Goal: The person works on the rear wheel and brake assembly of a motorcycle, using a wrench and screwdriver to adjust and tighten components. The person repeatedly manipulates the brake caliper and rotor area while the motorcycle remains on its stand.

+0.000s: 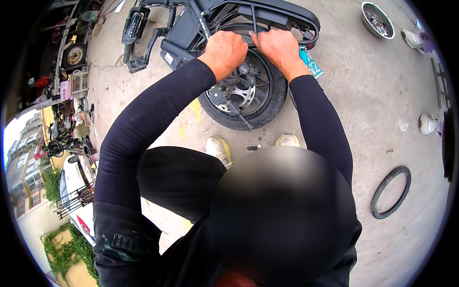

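Note:
An electric bike (282,12) with a black frame is in front of me, its wheel (253,98) showing side-on with a brake disc and a grey hub. Both hands are closed at the far part of this wheel, knuckles up. My left hand (224,53) wraps the black tyre on the left of the hub. On the right, my right hand (278,50) grips the tyre too, its thumb turned toward the left hand. The fingertips of both are hidden. A teal and white package (311,66) shows beside my right wrist.
A metal bowl (377,20) of small parts stands far right. One loose tyre (390,193) lies on the concrete at right, near another person's shoes (429,124). The bike's pedal (137,65) sticks out left. Stacked clutter (76,119) and a white car (71,191) line the left.

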A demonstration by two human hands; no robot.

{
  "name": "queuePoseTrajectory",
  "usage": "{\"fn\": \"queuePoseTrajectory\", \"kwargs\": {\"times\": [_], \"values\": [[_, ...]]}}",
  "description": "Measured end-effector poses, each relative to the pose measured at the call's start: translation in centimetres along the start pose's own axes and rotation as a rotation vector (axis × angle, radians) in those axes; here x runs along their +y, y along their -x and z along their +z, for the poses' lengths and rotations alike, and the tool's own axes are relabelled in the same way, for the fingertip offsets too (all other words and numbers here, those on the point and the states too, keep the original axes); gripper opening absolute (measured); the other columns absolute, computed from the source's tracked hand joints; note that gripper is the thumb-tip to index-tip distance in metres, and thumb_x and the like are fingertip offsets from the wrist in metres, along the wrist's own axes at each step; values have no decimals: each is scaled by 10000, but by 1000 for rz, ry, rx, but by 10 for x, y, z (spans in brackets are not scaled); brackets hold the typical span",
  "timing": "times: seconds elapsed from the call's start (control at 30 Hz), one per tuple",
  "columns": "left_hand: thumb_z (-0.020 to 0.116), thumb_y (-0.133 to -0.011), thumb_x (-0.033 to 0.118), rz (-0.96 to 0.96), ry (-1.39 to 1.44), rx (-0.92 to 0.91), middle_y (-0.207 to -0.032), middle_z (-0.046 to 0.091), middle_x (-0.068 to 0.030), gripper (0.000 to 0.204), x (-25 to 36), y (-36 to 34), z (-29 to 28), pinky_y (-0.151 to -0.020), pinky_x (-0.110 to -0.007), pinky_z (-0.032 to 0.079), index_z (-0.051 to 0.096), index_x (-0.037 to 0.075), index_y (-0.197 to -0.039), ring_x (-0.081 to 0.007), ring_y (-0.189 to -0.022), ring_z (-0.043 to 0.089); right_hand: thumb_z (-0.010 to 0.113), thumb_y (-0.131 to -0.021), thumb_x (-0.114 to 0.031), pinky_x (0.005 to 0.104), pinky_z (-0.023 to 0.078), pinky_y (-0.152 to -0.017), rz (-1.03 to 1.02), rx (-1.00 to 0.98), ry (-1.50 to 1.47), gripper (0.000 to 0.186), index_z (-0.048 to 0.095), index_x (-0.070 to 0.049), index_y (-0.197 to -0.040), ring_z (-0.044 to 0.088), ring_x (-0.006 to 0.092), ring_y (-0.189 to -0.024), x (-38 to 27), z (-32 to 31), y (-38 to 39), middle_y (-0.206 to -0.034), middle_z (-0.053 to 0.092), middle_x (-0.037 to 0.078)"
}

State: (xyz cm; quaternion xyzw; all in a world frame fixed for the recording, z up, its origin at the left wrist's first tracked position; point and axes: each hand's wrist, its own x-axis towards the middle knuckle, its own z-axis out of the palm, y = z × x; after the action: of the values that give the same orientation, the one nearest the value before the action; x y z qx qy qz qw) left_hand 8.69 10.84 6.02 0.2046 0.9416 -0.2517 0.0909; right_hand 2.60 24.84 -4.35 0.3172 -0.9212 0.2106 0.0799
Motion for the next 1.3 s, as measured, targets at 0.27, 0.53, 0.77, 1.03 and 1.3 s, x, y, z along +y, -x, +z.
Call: {"fn": "queuePoseTrajectory", "kwargs": {"times": [0.27,0.53,0.77,1.03,1.3], "values": [[664,-815,130,-74,-28,-64,-765,747,-112,136,36,9,-5,-627,-380,600,779,76,-768,-257,-723,759,435,-1041,-497,436,589,-725,27,-107,-10,583,791,-102,-802,746,330,-803,0,-4,2,-810,758,150],[658,-831,146,-55,-106,-153,-780,750,-84,148,44,-4,-10,-699,-368,586,798,116,-795,-232,-820,757,519,-1025,-456,450,573,-648,-18,23,-70,558,732,-67,-688,718,343,-717,2,2,6,-684,703,170],[672,-813,167,250,-110,-52,-720,727,-68,136,-2,-11,-13,-607,-383,564,771,136,-724,-232,-727,740,523,-1025,-473,477,567,-674,-36,25,-81,559,725,-59,-708,704,377,-738,2,-6,4,-711,697,191],[598,-996,271,285,19,258,-682,675,-139,260,-74,-11,-47,-575,-423,535,717,93,-850,-318,-648,696,524,-1032,-464,502,554,-696,13,26,-186,524,734,-57,-776,681,411,-772,-1,-14,5,-731,681,221],[525,-1047,244,36,421,-41,-725,644,-203,229,-44,65,-5,-655,-513,501,617,36,-1020,-418,-726,654,651,-961,-175,479,533,-826,50,340,-514,188,631,-9,-1046,658,385,-964,-15,-42,60,-976,694,174]]}}
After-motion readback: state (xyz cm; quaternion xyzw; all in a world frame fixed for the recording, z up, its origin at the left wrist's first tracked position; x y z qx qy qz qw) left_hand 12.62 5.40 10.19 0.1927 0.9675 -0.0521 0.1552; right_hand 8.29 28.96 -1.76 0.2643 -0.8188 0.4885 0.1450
